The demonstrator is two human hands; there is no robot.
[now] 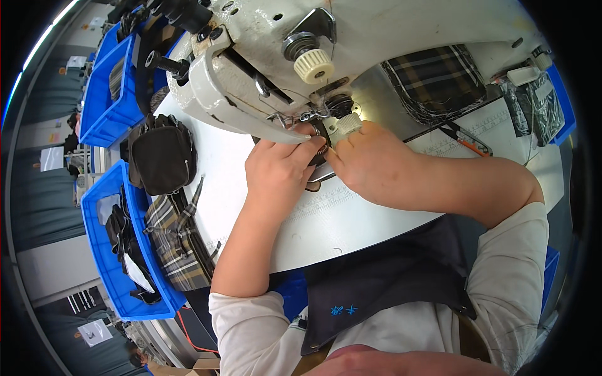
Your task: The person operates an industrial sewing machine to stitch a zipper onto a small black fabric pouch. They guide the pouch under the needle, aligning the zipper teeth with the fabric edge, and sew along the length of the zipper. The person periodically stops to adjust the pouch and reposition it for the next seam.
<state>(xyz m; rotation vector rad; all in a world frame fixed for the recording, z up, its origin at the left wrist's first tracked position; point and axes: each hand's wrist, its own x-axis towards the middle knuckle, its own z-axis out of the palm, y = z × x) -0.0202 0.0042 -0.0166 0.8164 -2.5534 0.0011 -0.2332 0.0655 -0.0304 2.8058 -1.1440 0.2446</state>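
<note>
you're in a sewing workshop: a sewing machine [401, 25] stands on your white surface [313, 235], with plaid cloth [436, 81], a black bag [162, 156] and blue bins [108, 260] around it.

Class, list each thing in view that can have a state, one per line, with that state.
Left hand: fingers closed on dark piece
Right hand: fingers curled, grip unclear
Dark piece: partly hidden
Machine light: lit
Lower blue bin: open, holding dark cloth
Black bag: apparently closed
Plaid bundle: rumpled
Plaid cloth: flat, edges frayed
</note>
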